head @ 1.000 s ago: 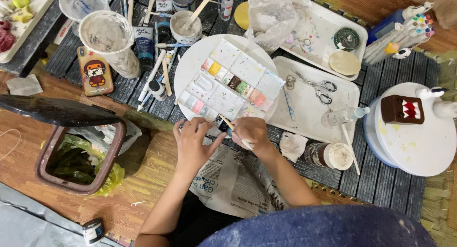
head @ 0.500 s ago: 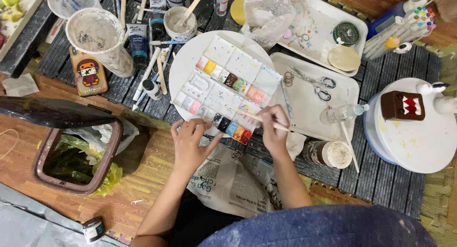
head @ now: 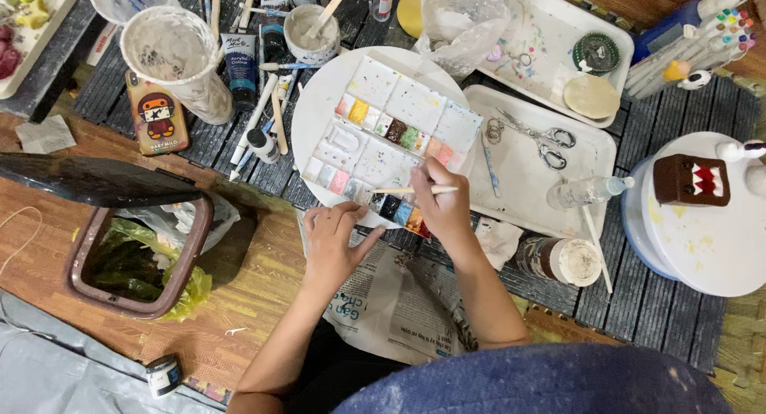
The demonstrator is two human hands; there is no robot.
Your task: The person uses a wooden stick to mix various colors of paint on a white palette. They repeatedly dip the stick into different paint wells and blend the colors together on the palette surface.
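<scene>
The right hand pinches a thin paintbrush lying sideways over the paint palette on a round white plate. The left hand, fingers loosely spread and holding nothing, rests on the palette's near edge, above newspaper.

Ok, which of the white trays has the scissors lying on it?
The lower white tray, right beside the paint palette; the scissors lie across its middle. The upper tray holds round lids instead.

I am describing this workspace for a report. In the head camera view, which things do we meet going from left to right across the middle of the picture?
Brown bin → left hand → right hand holding a thin brush over the paint palette → scissors on a white tray → brown block figure on a round white stand.
</scene>
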